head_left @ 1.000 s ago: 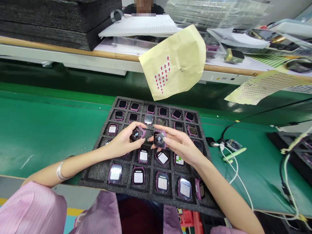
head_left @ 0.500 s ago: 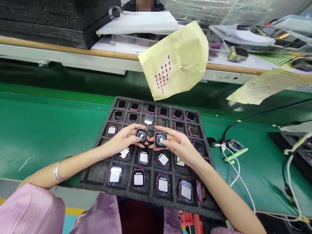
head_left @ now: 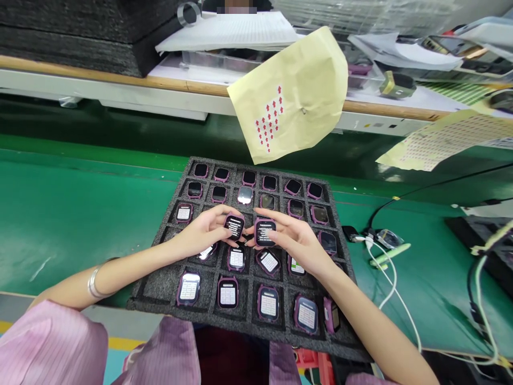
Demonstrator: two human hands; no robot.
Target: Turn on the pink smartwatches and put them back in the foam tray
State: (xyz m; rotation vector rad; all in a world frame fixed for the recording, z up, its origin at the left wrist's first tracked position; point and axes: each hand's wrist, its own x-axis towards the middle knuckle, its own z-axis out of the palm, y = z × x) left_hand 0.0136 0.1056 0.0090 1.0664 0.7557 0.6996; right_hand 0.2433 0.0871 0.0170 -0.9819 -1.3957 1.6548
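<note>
Head view: left hand (head_left: 200,232) and right hand (head_left: 298,240) each grip a watch, screen text unreadable.

We see bare green bench (head_left: 72,214) left of the tray (head_left: 160,291); cables (head_left: 387,267) and hanging paper (head_left: 292,96) crowd the right and back.

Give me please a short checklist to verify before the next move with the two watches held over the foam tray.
1. Left hand grips left watch: ok.
2. Right hand grips right watch: ok.
3. Both screens lit, showing text: ok.
4. Text legible: cannot tell.
5. Foam tray lies fully on green belt: not ok, near edge overhangs.
6. White cable lies off the tray: ok.
</note>
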